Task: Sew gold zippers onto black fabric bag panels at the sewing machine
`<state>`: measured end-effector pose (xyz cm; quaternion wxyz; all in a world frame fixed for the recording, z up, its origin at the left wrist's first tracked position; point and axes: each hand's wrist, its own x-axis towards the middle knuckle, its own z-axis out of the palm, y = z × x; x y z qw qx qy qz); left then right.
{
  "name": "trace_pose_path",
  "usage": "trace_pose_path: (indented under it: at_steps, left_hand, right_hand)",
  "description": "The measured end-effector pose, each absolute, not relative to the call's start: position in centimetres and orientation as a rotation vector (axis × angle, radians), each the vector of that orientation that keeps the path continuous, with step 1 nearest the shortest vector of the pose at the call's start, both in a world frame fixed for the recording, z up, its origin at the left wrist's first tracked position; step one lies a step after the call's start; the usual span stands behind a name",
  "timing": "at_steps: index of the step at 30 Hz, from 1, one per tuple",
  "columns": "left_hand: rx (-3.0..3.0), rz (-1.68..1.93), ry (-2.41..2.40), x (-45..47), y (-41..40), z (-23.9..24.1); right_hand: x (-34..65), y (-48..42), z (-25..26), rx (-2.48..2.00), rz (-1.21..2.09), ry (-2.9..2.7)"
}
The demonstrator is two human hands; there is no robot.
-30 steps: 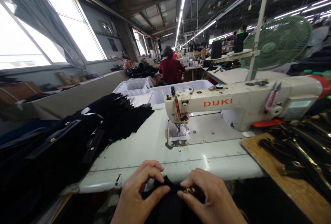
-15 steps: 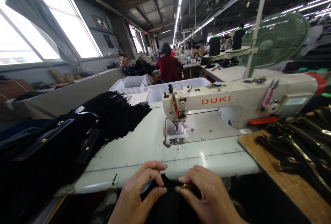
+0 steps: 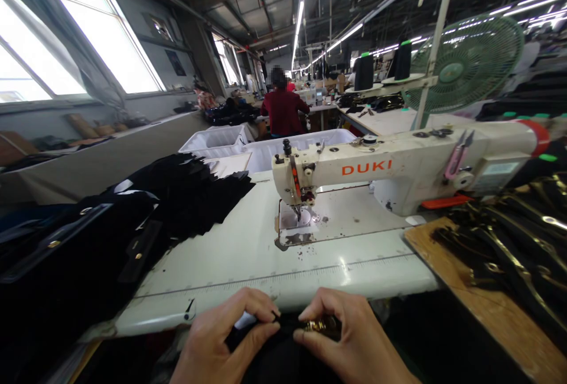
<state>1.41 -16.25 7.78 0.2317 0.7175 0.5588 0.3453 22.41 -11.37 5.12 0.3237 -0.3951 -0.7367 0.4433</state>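
At the near edge of the sewing table [image 3: 248,254], both hands pinch a piece of black fabric [image 3: 283,354] that carries a small gold metal fitting [image 3: 319,325]. My left hand [image 3: 221,342] grips the cloth between thumb and curled fingers. My right hand [image 3: 349,342] is closed on the fabric right at the gold fitting. The two hands nearly touch over the cloth. Most of the fabric hangs below the table edge, out of sight. The white DUKI sewing machine [image 3: 390,168] stands behind the hands, with its needle [image 3: 297,212] well away from them.
A fanned pile of black cut pieces and strapped black garments [image 3: 133,224] covers the table's left. Black zippers with gold teeth [image 3: 509,242] lie on a wooden board [image 3: 478,307] at right. White bins [image 3: 266,150], a green fan [image 3: 465,65] and a seated person in red [image 3: 283,112] are beyond.
Both hands have slid slightly down and toward me with the fabric, and the fingers have closed tighter together. The view has tipped a little; the machine looks unmoved.
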Motion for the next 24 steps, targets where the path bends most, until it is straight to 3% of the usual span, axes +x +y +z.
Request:
trace_pose_path:
  at_steps: [9,14,24]
  left_hand:
    - [1.774,0.904,1.584,1.7,-16.3,8.4]
    - [1.698,1.051,1.641,1.6,-16.4,7.3]
    - [1.962,1.185,1.681,2.0,-16.5,6.5]
  right_hand:
    - [22.2,-10.9,4.4,-1.052,1.144,-2.032]
    - [21.8,-10.9,4.0,-1.066,1.093,-1.996]
    - [21.9,-10.6,4.6,-1.052,1.13,-1.966]
